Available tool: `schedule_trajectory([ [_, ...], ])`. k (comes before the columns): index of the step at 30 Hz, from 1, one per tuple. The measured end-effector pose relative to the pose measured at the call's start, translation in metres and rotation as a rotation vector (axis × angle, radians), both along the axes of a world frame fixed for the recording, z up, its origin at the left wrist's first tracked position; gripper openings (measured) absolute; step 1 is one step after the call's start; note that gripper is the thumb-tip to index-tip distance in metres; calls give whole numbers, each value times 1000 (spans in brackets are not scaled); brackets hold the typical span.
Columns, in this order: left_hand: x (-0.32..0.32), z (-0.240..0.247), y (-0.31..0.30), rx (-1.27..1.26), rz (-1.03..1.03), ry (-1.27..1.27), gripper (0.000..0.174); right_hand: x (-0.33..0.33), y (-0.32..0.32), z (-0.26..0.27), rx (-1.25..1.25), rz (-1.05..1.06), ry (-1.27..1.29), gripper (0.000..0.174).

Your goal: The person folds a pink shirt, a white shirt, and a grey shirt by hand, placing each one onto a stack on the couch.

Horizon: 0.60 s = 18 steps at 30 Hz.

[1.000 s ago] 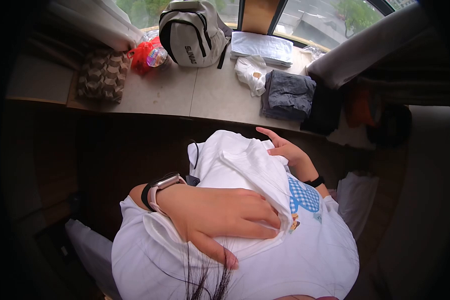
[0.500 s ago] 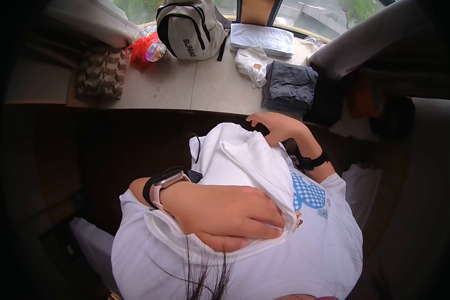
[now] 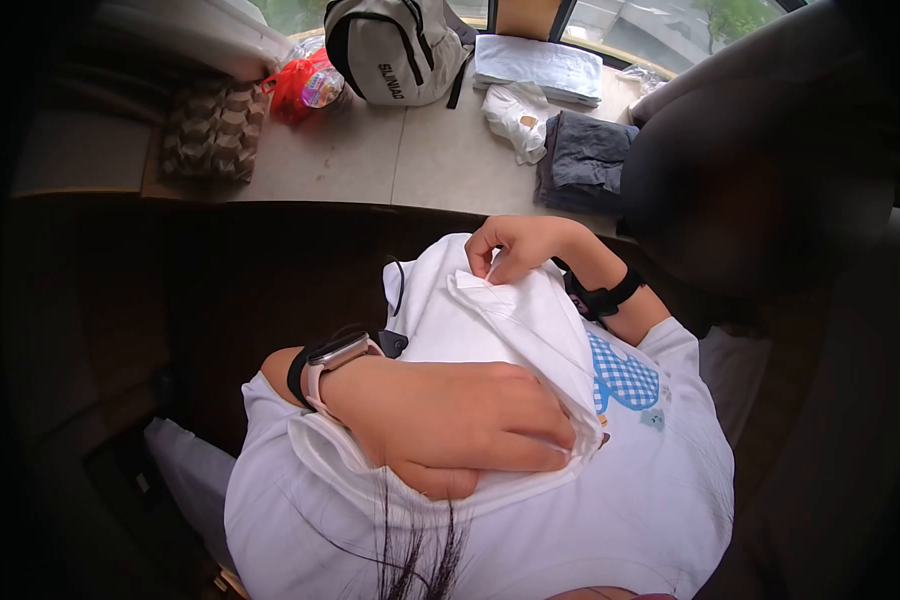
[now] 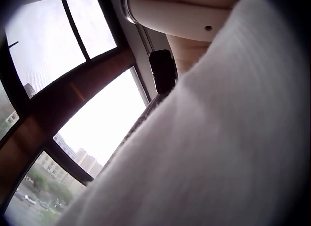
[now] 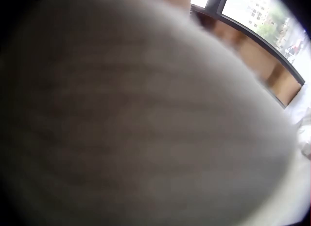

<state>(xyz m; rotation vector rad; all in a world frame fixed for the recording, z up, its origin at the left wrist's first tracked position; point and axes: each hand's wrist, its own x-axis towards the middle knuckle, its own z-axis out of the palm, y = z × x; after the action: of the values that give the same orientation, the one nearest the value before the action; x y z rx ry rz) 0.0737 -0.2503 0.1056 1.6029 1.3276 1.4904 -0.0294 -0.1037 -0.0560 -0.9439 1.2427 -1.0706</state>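
A white cloth garment (image 3: pixel 450 320) lies bunched and folded against the person's white shirt (image 3: pixel 370 550). Across its lower part is the left hand (image 3: pixel 460 420), wearing a watch, its fingers curled on the fold and its thumb partly hidden. At the upper end of the cloth the right hand (image 3: pixel 520 245) pinches the edge between bent fingers and thumb. White fabric (image 4: pixel 194 153) covers much of the left wrist view, where no fingers show. In the right wrist view, blurred fabric (image 5: pixel 146 114) hides the hand.
Beyond the hands runs a pale ledge (image 3: pixel 360 170) holding a patterned box (image 3: pixel 213 130), a red bag (image 3: pixel 290 92), a backpack (image 3: pixel 385 60), a white folded stack (image 3: pixel 537 70), a crumpled white item (image 3: pixel 515 115) and folded grey cloth (image 3: pixel 582 160). Windows (image 4: pixel 104 121) are behind.
The right hand has moved left along the cloth's upper end and now pinches it; earlier its fingers were spread. The left thumb has tucked in under the hand.
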Motion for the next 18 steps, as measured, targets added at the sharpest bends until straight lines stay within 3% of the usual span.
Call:
schedule_trajectory([
  [4,1,3,-1,-24,6,-11,50,5,-12,15,-321,-218,178,13],
  [7,2,3,-1,-27,13,-10,50,20,-22,21,-268,-508,164,15],
  [9,3,2,0,-16,19,-4,50,33,-24,22,-295,-395,316,18],
  [12,6,1,0,-20,33,-15,50,61,-17,8,-267,-384,531,24],
  [15,10,-4,-4,-19,45,-32,55,59,10,9,-149,-716,541,24],
  [17,8,-2,-7,-18,60,-33,52,56,36,19,1,-762,581,29],
  [18,7,-1,-8,-21,66,-33,51,60,46,25,-29,-744,451,32],
])
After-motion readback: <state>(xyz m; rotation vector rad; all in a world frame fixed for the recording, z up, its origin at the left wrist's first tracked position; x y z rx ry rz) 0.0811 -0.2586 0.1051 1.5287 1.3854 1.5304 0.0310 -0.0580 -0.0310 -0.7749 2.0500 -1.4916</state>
